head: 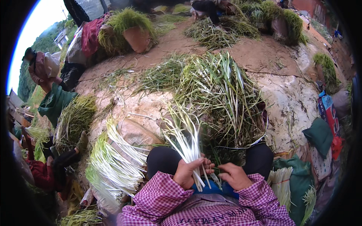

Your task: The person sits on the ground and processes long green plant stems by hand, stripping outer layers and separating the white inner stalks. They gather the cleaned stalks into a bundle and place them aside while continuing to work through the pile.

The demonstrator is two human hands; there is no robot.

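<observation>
My left hand (192, 171) is closed around a small bunch of peeled white stalks (185, 147), chive-like, with pale yellow-green tips fanning away from me. Close by on its right is my right hand (234, 175), fingers bent; a whitish scrap (216, 180) shows at its fingertips, and I cannot tell whether it is gripped. Beyond my knees lies a large heap of uncleaned green stalks (226, 99), some with long white stems. To my left, a pile of cleaned white stalks (116, 166) rests with its white ends toward me.
At my right, a tied bundle of pale stalks (280, 185) leans on a green sack (301, 180). A person in red (42, 173) sits at far left; another person (42, 67) stands behind. Across the ground, someone's dark-clad leg (210, 12) is beside another heap (212, 34).
</observation>
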